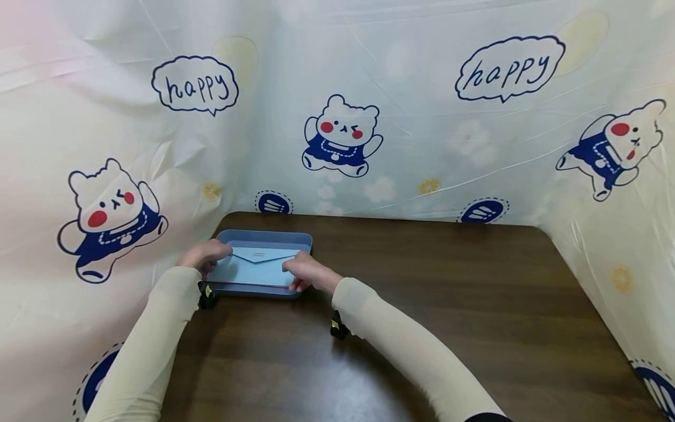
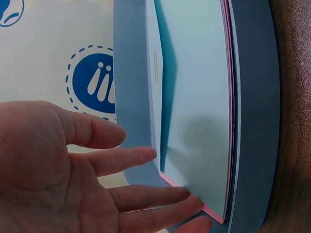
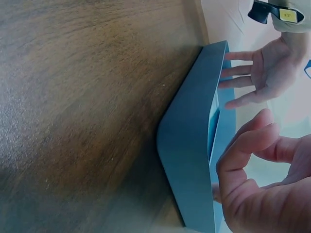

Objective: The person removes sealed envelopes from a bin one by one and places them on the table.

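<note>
A pale blue envelope (image 1: 253, 272) with a pointed flap lies flap side up in a shallow blue tray (image 1: 266, 236). Pink edges (image 2: 212, 213) show beneath it in the left wrist view, so it tops a thin stack. At the tray's left end is my left hand (image 1: 204, 255), its fingers extended and their tips at the stack's short edge. My right hand (image 1: 311, 272) is at the opposite end, over the tray's right rim. The right wrist view shows its index finger bent near the thumb, nothing seen between them; its other fingers are mostly hidden.
The tray stands at the far left of a brown wooden table (image 1: 422, 305). A printed cloth (image 1: 411, 146) with cartoon bears hangs behind the table and along both sides. Black straps with small devices sit on both wrists.
</note>
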The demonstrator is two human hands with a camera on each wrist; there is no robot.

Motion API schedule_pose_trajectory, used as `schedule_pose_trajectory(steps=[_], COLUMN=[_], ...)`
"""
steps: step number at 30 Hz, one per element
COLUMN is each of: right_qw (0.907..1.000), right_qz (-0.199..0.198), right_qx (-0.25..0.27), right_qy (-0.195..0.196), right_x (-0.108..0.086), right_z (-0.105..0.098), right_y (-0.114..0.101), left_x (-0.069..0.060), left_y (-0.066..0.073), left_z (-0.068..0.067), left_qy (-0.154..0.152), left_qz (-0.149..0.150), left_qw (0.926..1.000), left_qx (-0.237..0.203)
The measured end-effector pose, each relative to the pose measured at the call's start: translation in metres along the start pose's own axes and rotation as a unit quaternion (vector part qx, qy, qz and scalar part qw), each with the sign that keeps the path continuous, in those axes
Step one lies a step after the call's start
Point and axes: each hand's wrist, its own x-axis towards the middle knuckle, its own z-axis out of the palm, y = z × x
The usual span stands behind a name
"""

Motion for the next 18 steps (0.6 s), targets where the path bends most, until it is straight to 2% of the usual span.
schedule_pose_trajectory(steps=[5,10,18], right_qw=[0.9999,1.0,0.9999], right_qz=[0.01,0.008,0.005], right_qx=[0.001,0.005,0.008], right_qy=[0.004,0.002,0.003], right_x=[0.0006,0.0001,0.0009], right_z=[-0.0015,-0.0024,-0.0016], right_y=[-0.0009,-0.0015,0.0028], left_x=[-0.002,-0.0023,0.0001], left_y=[0.0017,0.0051,0.0046], left_z=[0.0011,-0.0002,0.0012], left_qy=[-0.004,0.002,0.001], left_qz=[0.006,0.013,0.005], left_qw=[0.9996,0.9999,0.9997], left_qx=[-0.027,0.004,0.025])
